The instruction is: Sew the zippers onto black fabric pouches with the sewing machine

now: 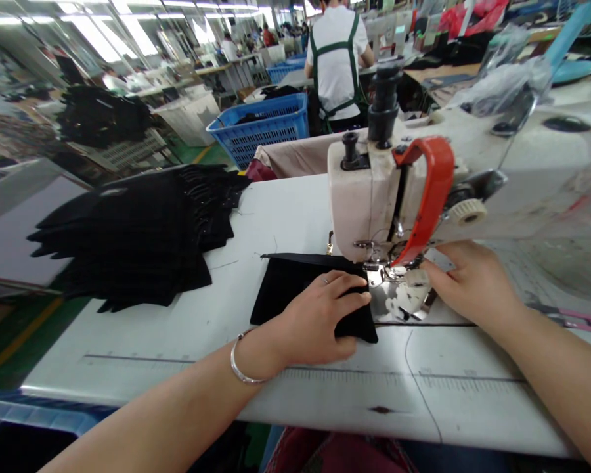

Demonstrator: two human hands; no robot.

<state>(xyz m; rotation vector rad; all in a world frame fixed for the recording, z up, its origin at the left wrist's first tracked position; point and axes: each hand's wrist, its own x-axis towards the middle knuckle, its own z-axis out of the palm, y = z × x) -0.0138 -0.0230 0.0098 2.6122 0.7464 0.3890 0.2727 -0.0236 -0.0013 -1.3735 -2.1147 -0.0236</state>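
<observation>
A black fabric piece [290, 289] with a zipper-like strip [305, 259] along its far edge lies on the sewing machine bed. My left hand [320, 315] rests flat on it, fingers stretched toward the presser foot [375, 276]. The fabric's right edge is by the foot. Right of the needle area, my right hand [473, 282] is closed at the thumb and fingers, partly hidden behind the machine head. A small pale piece [440, 259] shows at its thumb; I cannot make out what it is. The sewing machine [357, 203] has a red guard [431, 190].
Stacked black fabric pieces [128, 230] lie on the left of the white table [285, 210]. A ruler scale [345, 376] runs along the front. Beyond stand a blue basket [261, 125] and a person [337, 59] facing away. Pink-handled scissors [581, 320] lie at the right.
</observation>
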